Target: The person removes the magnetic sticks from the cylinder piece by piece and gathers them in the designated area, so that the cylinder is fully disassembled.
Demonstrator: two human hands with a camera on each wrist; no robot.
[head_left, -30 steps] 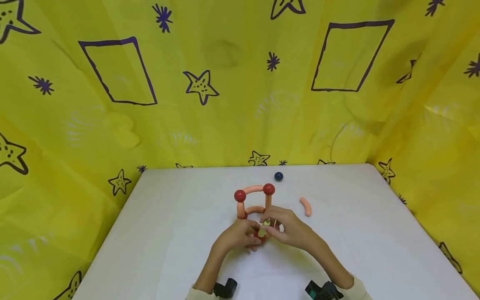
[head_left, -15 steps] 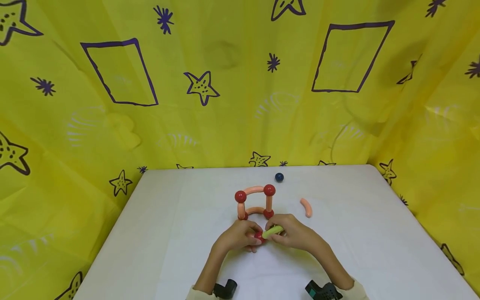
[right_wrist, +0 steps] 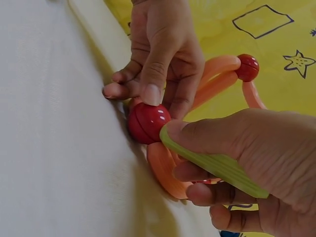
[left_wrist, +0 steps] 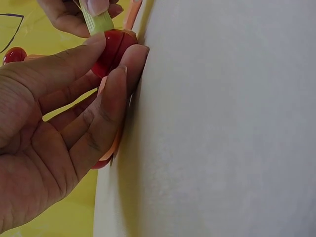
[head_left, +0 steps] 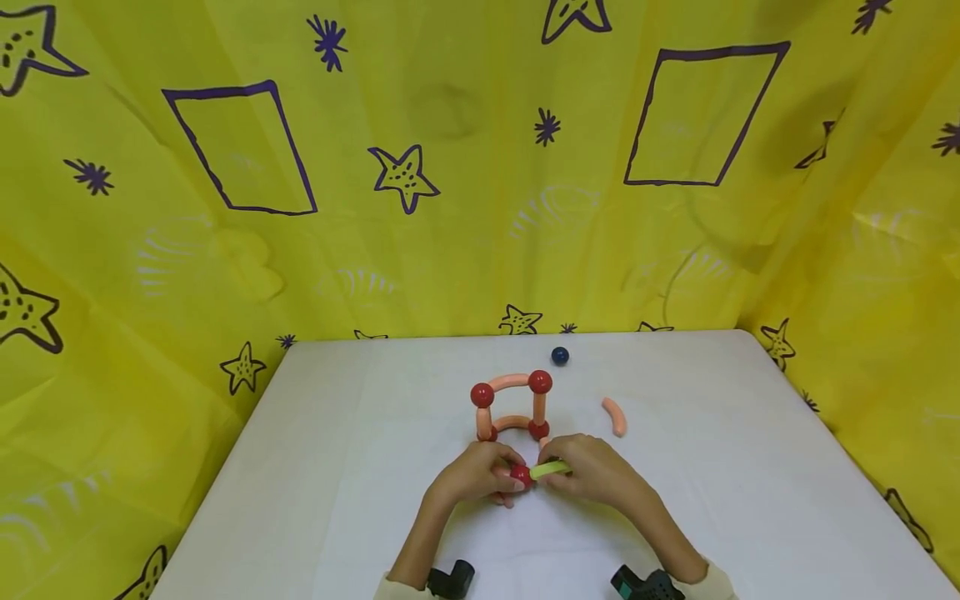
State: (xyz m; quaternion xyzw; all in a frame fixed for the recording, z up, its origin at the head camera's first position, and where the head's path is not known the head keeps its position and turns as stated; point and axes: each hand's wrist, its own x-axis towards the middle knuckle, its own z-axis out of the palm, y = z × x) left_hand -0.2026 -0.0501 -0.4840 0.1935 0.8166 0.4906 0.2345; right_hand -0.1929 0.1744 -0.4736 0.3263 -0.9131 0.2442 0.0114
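My left hand (head_left: 478, 473) pinches a glossy red ball (right_wrist: 148, 122) between thumb and fingers at the near side of a frame built from red balls and curved orange sticks. In my right hand (head_left: 596, 471) a ribbed light-green stick (right_wrist: 217, 165) is pinched, its tip right at the red ball. A curved orange stick (right_wrist: 165, 170) runs from that ball in the right wrist view. Two upper red balls (head_left: 482, 395) stand at the back of the frame, joined by an orange arc (head_left: 511, 382). My fingers hide part of the frame's near side.
A dark blue ball (head_left: 559, 356) lies near the back edge of the white table (head_left: 360, 417). One loose curved orange stick (head_left: 614, 416) rests to the right of the frame. A yellow curtain (head_left: 480, 250) with drawn stars surrounds the table.
My right hand has moved down and turned, swinging the green stick from steep to nearly level, with its tip at the red ball. My left hand has stayed in place.
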